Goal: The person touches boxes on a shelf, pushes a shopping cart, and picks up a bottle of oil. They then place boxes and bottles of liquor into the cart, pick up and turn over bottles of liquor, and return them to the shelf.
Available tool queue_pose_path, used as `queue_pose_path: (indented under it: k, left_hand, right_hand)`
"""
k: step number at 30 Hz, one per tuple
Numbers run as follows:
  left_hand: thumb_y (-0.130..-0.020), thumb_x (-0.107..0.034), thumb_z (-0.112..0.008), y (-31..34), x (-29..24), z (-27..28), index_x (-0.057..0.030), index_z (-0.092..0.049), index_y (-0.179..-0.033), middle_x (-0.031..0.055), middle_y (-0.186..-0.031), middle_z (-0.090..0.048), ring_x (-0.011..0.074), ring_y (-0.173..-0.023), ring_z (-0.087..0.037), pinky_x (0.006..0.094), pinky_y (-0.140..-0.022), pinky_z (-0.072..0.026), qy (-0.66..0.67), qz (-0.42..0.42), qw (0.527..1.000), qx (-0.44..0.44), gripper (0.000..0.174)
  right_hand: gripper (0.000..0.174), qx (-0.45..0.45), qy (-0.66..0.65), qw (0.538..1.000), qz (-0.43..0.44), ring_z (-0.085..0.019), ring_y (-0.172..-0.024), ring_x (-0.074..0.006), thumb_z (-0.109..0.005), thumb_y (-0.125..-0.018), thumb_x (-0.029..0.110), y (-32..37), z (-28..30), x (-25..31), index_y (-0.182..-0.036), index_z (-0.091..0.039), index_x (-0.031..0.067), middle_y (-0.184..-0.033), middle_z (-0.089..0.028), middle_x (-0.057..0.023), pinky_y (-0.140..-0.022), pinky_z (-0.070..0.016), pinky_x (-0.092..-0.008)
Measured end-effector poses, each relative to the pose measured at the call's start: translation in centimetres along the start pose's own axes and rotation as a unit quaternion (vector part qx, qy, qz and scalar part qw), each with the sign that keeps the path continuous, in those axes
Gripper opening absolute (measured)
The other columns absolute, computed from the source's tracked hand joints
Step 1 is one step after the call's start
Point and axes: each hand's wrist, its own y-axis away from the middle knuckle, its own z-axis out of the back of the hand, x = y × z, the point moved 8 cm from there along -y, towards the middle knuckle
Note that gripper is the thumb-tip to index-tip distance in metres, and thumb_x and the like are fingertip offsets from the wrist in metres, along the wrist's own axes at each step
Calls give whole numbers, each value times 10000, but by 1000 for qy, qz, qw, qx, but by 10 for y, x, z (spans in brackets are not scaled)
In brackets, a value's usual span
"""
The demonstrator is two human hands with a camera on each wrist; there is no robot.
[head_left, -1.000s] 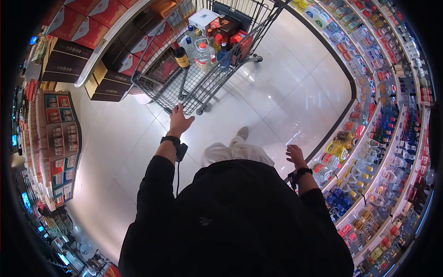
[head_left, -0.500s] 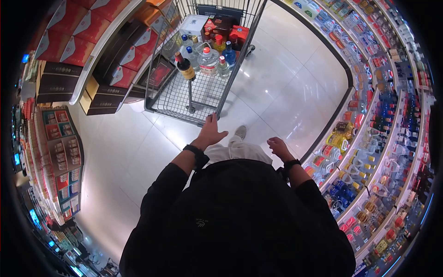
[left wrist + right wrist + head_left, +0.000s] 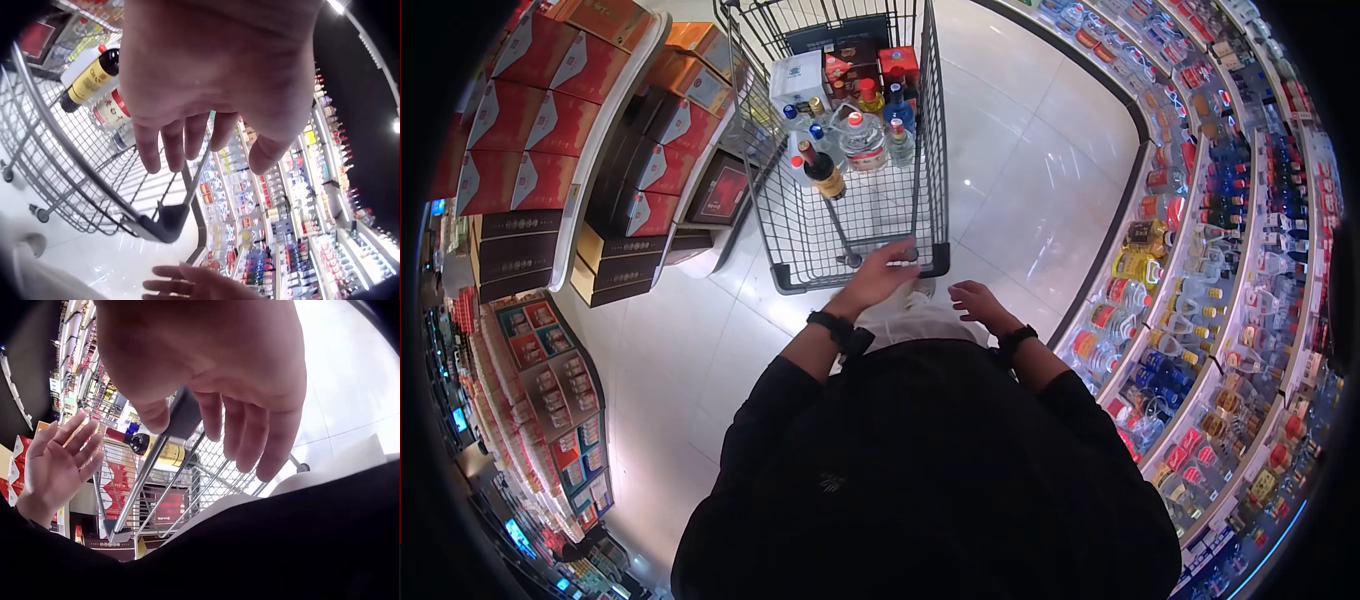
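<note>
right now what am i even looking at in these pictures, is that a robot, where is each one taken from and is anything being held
No robot: these are a person's bare hands. The large picture comes from a camera on the head, looking down. The other two come from cameras on the wrists, so each shows its own hand very close, with the other hand farther off.

The left hand is open at the near end of a wire cart; I can't tell if it touches. The right hand is nearby, fingers loose. Neither visibly holds anything.

In the cart are a dark bottle, a clear jug, other bottles and some boxes, including a white box.
</note>
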Motion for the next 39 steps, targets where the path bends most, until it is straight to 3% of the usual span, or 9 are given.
queue_pose_path:
  k: [3, 10, 12, 16, 27, 31, 34, 36, 39]
  left_hand:
    - [-865, -89, -611, 14, -13, 45, 5, -477, -1273, 111, -1069, -611, 164, -978, -576, 291, -853, -470, 88, -28, 994, -54, 439]
    - [-868, -58, -582, 44, -6, 149, -8, -526, -1211, 84, -934, -644, 149, -887, -604, 274, -808, -469, 104, -12, 983, -151, 351]
    - [-871, -77, -583, 46, 1, 175, -20, -547, -1179, 82, -946, -642, 163, -905, -615, 296, -821, -487, 89, 1, 985, -147, 316]
    - [-877, -81, -571, 44, 4, 214, -27, -548, -1175, 84, -957, -637, 169, -915, -612, 301, -826, -488, 72, 32, 988, -131, 304]
    - [-867, -105, -603, 31, 3, 327, -56, -570, -1129, 63, -937, -644, 157, -896, -609, 296, -800, -477, 33, 20, 994, -102, 269]
    - [-869, -103, -588, 28, 12, 346, -48, -570, -1120, 64, -943, -646, 154, -883, -613, 297, -794, -479, 11, 29, 996, -86, 258]
    - [-870, -102, -582, 29, 15, 354, -34, -566, -1122, 69, -946, -646, 156, -879, -617, 293, -786, -484, -4, 37, 997, -68, 262]
    - [-870, -103, -578, 29, 17, 360, -26, -563, -1123, 71, -946, -645, 157, -878, -618, 291, -782, -486, -8, 40, 997, -62, 264]
    - [-872, -104, -571, 30, 21, 368, -14, -559, -1124, 75, -945, -644, 161, -876, -621, 287, -776, -489, -7, 44, 997, -67, 268]
  right_hand:
    - [550, 53, 6, 998, -33, -518, -1063, -214, -583, -865, 450, 3, -24, 7, -1236, -482, 56, -1146, -533, -77, -864, -465, -394]
    - [638, 117, -70, 987, -86, -509, -1128, -248, -563, -879, 454, -28, -100, 20, -1319, -380, 30, -1234, -514, -124, -923, -428, -429]
    - [527, 59, -207, 975, -54, -544, -1083, -251, -540, -904, 402, -48, -111, 25, -1262, -445, 26, -1177, -557, -130, -913, -430, -438]
    - [352, -101, -256, 961, -42, -585, -1014, -246, -548, -902, 349, -44, -88, 23, -1069, -567, 39, -1036, -625, -109, -864, -445, -432]
    - [247, -390, -325, 862, 3, -560, -784, -200, -528, -900, 342, -41, -40, 13, -888, -554, 97, -802, -550, -31, -701, -479, -413]
    - [406, -513, -282, 810, 45, -579, -671, -231, -593, -843, 388, -48, 2, -2, -812, -604, -17, -722, -590, -99, -567, -497, -398]
    - [464, -564, -249, 786, 36, -600, -796, -257, -628, -821, 400, -58, 19, -17, -945, -599, -46, -874, -628, -147, -682, -498, -383]
    - [570, -628, -285, 721, 71, -576, -953, -277, -658, -801, 392, -52, 16, -18, -1121, -528, -60, -1052, -601, -203, -810, -465, -364]
    - [738, -584, -307, 749, 63, -536, -1065, -308, -676, -786, 367, -33, -34, 11, -1304, -356, -51, -1171, -535, -246, -885, -431, -376]
